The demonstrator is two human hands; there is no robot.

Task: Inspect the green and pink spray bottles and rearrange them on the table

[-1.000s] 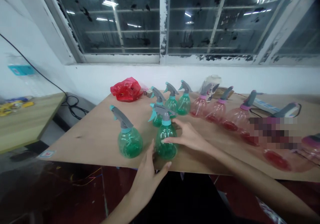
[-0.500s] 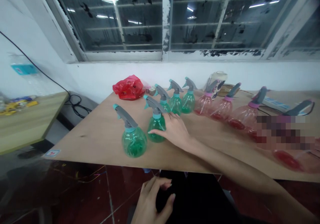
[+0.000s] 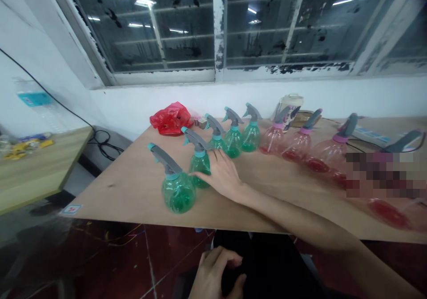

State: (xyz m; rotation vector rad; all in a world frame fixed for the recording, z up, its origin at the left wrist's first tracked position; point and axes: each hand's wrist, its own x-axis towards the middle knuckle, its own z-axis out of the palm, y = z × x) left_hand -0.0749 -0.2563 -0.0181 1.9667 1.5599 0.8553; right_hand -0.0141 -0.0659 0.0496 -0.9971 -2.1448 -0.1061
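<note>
Fingers of R hand (image 3: 223,174) wrapped round green spray btl (image 3: 198,164) on desk (image 3: 128,192), just behind nearest green btl (image 3: 179,196); L hand (image 3: 211,274) half-curled, empty. Prob. lining up; next needs clean let-go.

The right hand (image 3: 223,174) is bare, with slender fingers and a slim wrist that widens into a long forearm (image 3: 300,214), uncovered as far as the edge of view. The left hand (image 3: 213,274) is bare too, slim-fingered, cropped by the lower border. Black clothing (image 3: 267,259) covers the lap, too dark to show seams or folds.
</note>
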